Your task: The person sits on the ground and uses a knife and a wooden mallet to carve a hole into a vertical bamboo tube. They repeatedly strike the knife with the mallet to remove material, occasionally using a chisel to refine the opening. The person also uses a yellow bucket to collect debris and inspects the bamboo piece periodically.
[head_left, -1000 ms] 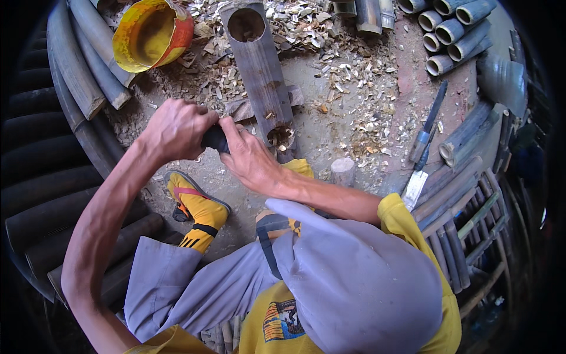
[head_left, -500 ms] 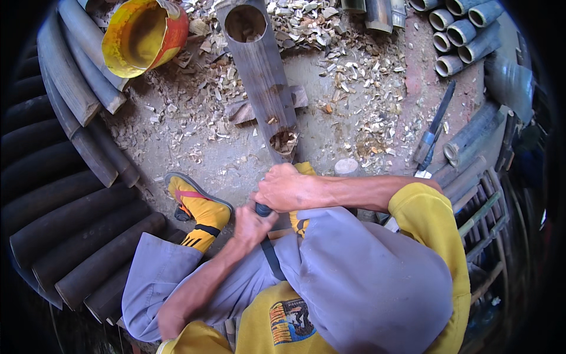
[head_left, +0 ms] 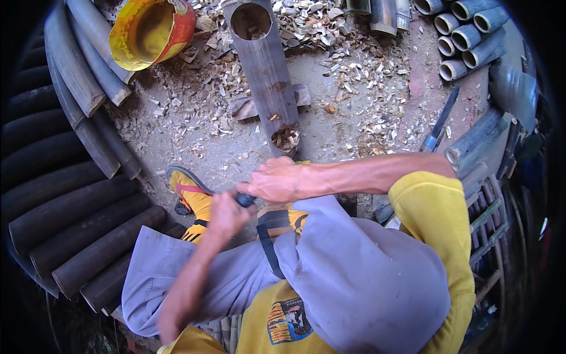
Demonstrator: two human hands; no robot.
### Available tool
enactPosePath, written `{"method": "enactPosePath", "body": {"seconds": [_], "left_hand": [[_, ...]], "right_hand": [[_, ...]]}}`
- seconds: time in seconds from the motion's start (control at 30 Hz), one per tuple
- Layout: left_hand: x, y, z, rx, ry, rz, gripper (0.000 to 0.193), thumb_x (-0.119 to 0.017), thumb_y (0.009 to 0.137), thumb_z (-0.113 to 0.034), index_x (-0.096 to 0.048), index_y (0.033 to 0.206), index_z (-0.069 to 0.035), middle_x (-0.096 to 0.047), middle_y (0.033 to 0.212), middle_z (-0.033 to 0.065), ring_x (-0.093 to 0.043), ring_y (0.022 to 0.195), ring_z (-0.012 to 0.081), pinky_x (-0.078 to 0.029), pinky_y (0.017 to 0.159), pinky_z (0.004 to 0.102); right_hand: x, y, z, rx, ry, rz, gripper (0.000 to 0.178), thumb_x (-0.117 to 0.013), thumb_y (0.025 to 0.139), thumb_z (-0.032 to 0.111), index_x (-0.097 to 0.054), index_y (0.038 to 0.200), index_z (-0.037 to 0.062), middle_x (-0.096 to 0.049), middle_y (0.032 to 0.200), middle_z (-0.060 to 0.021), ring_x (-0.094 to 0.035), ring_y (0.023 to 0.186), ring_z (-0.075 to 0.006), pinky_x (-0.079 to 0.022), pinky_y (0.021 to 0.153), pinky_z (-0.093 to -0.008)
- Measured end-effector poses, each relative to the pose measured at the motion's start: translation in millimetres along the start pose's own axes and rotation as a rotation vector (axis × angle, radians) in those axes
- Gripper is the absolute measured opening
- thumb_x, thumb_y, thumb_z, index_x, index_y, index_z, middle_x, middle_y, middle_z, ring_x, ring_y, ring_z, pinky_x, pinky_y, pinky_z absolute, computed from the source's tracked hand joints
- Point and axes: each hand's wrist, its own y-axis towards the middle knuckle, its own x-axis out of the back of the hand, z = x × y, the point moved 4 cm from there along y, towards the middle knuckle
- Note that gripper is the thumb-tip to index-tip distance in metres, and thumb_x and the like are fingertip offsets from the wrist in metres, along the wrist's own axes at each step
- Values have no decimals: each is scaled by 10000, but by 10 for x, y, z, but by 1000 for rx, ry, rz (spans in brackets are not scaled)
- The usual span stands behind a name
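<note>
A dark, rounded tool handle shows between my two hands; the rest of the tool is hidden. My left hand, slightly blurred, is closed about the handle from the near left side. My right hand is closed over it from the right, just below the near end of a thick bamboo pole. Two holes are cut in the pole: a large round one far off, and a near one with pale chips in it. A flat wooden piece lies crosswise under the pole.
Wood chips litter the floor. A yellow and red bucket stands far left. Dark bamboo lengths line the left side. Cut bamboo tubes are stacked far right, and a long dark-bladed tool lies nearer.
Both hands and the dark handle have shifted left and slightly away from me, the left hand the most. The view has also moved a little; the pole keeps its place on the floor.
</note>
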Motion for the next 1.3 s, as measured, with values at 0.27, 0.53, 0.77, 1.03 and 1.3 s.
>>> {"method": "enactPosePath", "body": {"seconds": [0.27, 0.53, 0.77, 1.03, 1.3], "left_hand": [[-1052, -216, -168, 2, -464, -440, 369, -752, 668, -210, -667, 972, -18, -668, 783, 226, -681, 723, 358, -531, 668, 418], [431, 123, -11, -312, 232, -455, 292, -749, 624, -131, -642, 889, -71, -663, 760, 140, -664, 670, 302, -525, 640, 392], [1342, 367, -1174, -741, 907, -320, 168, -648, 597, -101, -605, 758, -80, -644, 703, 102, -657, 661, 289, -527, 569, 404], [1007, 440, -798, -596, 584, -396, 134, -700, 628, -158, -668, 747, -106, -657, 642, 82, -662, 593, 251, -528, 540, 364], [1064, 180, -534, -339, 514, -404, 239, -726, 575, -178, -676, 802, -120, -680, 730, 119, -657, 609, 308, -541, 593, 404]], "right_hand": [[-399, -236, 23, 232, -310, 194, 171, -586, 744, 168, -641, 896, 112, -677, 687, -71, -685, 665, -257, -527, 537, -410], [124, 142, 41, -84, -154, -392, 327, -561, 792, 65, -554, 1119, 86, -645, 876, -146, -642, 845, -328, -500, 720, -429], [410, -64, -64, -185, 46, -1084, 419, -556, 787, 16, -484, 1199, 39, -610, 833, -178, -617, 811, -349, -494, 772, -437], [308, -36, -214, -221, 38, -686, 369, -573, 778, 31, -510, 1141, 54, -642, 876, -207, -662, 832, -372, -535, 725, -429], [370, 109, 58, -176, 18, -580, 345, -568, 777, 22, -539, 1110, 105, -626, 823, -178, -639, 835, -372, -519, 719, -473]]}}
